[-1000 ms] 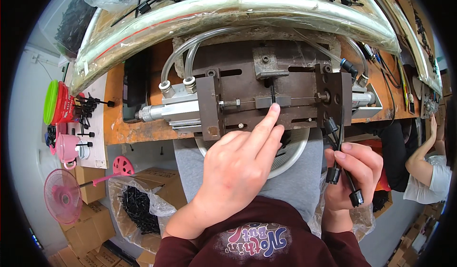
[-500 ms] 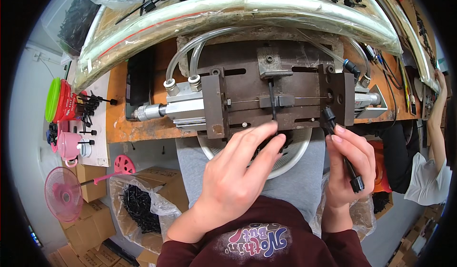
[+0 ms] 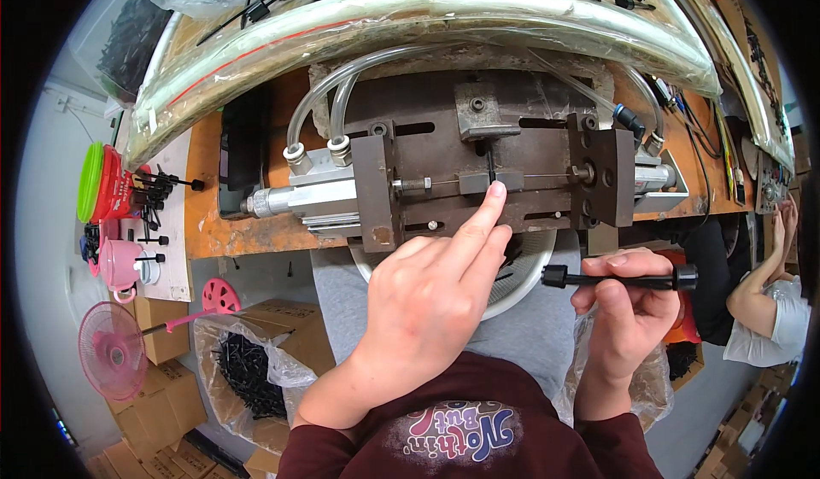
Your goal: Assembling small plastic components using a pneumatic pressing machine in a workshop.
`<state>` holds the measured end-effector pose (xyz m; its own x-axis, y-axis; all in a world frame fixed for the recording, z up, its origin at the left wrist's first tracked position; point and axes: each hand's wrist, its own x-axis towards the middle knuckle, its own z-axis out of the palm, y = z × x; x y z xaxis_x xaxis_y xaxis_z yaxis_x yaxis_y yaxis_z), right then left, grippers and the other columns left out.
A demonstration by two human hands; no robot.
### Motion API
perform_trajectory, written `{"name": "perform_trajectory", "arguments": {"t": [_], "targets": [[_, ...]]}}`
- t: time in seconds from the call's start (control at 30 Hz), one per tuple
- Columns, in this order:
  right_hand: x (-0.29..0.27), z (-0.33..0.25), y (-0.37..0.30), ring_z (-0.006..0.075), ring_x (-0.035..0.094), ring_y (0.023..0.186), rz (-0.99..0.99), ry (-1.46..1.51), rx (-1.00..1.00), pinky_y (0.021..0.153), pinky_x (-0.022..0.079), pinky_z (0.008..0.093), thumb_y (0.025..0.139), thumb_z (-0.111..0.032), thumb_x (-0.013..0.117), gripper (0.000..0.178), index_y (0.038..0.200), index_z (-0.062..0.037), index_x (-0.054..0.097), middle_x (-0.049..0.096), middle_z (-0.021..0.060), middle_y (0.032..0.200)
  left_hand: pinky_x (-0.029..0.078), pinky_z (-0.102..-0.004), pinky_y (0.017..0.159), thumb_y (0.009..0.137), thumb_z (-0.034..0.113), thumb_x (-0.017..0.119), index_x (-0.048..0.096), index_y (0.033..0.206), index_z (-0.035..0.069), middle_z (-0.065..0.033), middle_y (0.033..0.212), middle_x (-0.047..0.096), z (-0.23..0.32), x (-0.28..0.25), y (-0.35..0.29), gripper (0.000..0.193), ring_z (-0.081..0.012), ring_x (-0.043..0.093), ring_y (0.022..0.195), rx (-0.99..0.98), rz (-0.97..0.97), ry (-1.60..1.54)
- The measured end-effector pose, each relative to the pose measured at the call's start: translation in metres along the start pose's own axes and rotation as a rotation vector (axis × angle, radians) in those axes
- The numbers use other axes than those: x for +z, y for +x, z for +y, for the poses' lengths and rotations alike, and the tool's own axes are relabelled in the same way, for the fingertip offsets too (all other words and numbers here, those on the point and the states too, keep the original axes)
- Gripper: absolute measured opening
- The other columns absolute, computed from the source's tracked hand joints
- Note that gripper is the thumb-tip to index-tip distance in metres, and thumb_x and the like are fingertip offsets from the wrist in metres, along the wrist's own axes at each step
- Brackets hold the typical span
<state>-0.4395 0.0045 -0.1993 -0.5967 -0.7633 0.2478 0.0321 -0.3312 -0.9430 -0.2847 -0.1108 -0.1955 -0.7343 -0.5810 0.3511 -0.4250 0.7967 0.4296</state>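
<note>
My left hand (image 3: 436, 300) reaches to the middle of a dark metal clamping jig (image 3: 436, 154). Its index finger is stretched out, and the tip touches the near end of a slim black rod (image 3: 490, 168) lying across the small center block (image 3: 512, 182). The other fingers are loosely bent, with nothing seen in them. In front of the jig's right end, my right hand (image 3: 628, 317) is closed round a black plastic rod with toothed, knobbed ends (image 3: 615, 281), held nearly level. Thin metal pins reach the center block from both sides.
Silver air cylinders (image 3: 320, 201) with clear hoses flank the jig. A white basket (image 3: 536, 278) stands below it by my lap. Plastic-wrapped padding (image 3: 427, 5) edges a shelf of black parts behind. A lined box of black parts (image 3: 252, 376) and a pink fan (image 3: 115, 351) stand left; another person (image 3: 769, 317) sits right.
My left index finger has straightened onto the slim rod. My right hand has turned its rod from steep to nearly level. The left pin's thicker end has come out toward the center block.
</note>
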Motion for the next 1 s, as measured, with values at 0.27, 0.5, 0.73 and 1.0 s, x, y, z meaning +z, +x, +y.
{"name": "perform_trajectory", "arguments": {"t": [0.27, 0.5, 0.73, 1.0], "targets": [[0.002, -0.004, 0.004, 0.0207, 0.066, 0.059, -0.158, 0.374, 0.313, 0.049, 0.055, 0.0256, 0.087, -0.001, 0.064, 0.015, 0.098, 0.0073, 0.058, 0.066, 0.0245, 0.089, 0.055, -0.0281, 0.063, 0.067, 0.009, 0.083, 0.075, 0.098, 0.005, -0.0082, 0.095, 0.073, 0.006, -0.015, -0.013, 0.033, -0.0189, 0.070, 0.076, 0.085, 0.040, -0.744], [-0.009, 0.001, 0.011, 0.0131, 0.058, 0.066, 0.175, 0.110, -0.023, 0.062, 0.047, 0.0216, 0.095, -0.005, 0.055, 0.020, 0.111, 0.0052, 0.059, 0.061, 0.0231, 0.111, 0.057, -0.0288, 0.063, 0.065, 0.008, 0.084, 0.074, 0.098, 0.002, -0.0103, 0.095, 0.070, 0.006, -0.021, -0.022, 0.035, -0.0188, 0.069, 0.075, 0.097, 0.090, -0.670], [-0.005, -0.001, 0.005, 0.0265, 0.062, 0.106, 0.055, -0.043, -0.100, 0.098, 0.044, 0.0361, 0.092, -0.042, 0.054, 0.067, 0.134, 0.0093, 0.045, 0.053, 0.0259, 0.129, 0.048, -0.0257, 0.055, 0.069, 0.010, 0.079, 0.069, 0.092, 0.002, -0.0134, 0.119, 0.066, -0.002, 0.009, -0.011, 0.026, -0.0156, 0.063, 0.063, 0.099, 0.157, 0.002], [0.001, -0.004, 0.004, 0.0329, 0.062, 0.109, -0.001, -0.084, -0.203, 0.096, 0.049, 0.0404, 0.086, -0.030, 0.067, 0.062, 0.129, 0.0084, 0.046, 0.047, 0.0302, 0.134, 0.044, -0.0243, 0.052, 0.071, 0.015, 0.079, 0.070, 0.091, 0.006, -0.0084, 0.116, 0.068, -0.001, 0.009, 0.001, 0.023, -0.0125, 0.056, 0.054, 0.080, 0.149, 0.096]]}}
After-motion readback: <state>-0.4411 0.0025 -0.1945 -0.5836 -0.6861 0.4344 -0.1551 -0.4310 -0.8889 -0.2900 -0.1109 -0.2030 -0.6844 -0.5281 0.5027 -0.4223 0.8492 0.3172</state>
